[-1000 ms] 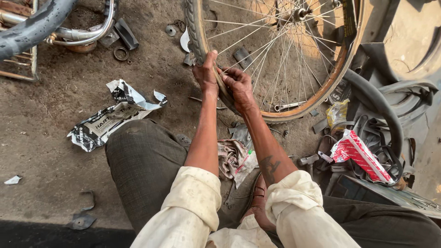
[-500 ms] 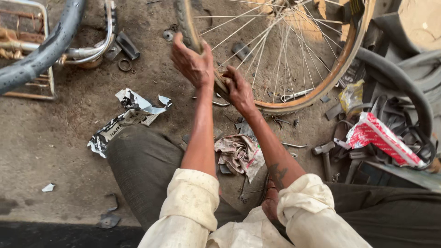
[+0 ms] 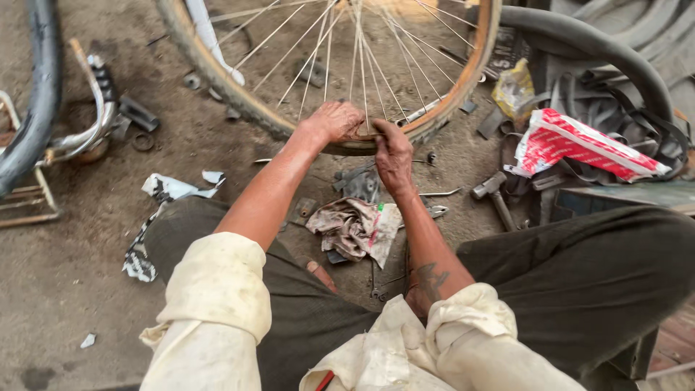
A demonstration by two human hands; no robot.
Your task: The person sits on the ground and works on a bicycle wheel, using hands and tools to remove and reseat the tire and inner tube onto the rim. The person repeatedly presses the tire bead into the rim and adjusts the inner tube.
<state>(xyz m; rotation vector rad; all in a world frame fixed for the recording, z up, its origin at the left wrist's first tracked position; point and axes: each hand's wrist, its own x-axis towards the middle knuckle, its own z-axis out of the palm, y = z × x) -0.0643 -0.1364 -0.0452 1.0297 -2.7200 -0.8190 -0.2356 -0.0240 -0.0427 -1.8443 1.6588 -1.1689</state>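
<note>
While rim-gripped, bicycle wheel (image 3: 340,65) upright on edge, plane left-right; left hand (image 3: 334,120) and right hand (image 3: 393,156) grips pinching rim bottom.

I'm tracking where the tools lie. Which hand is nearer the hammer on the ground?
Right. The right hand is on the wheel rim, on the side toward the hammer; the left hand grips the rim farther away.

We see only the lower arc of the bicycle wheel (image 3: 253,108); its hub and upper rim run off the top edge; our left hand (image 3: 334,121) and right hand (image 3: 393,156) cover the rim between them; whatever the fingers pinch there stays hidden; small metal bits (image 3: 194,81) beside the wheel are too small to tell.
</note>
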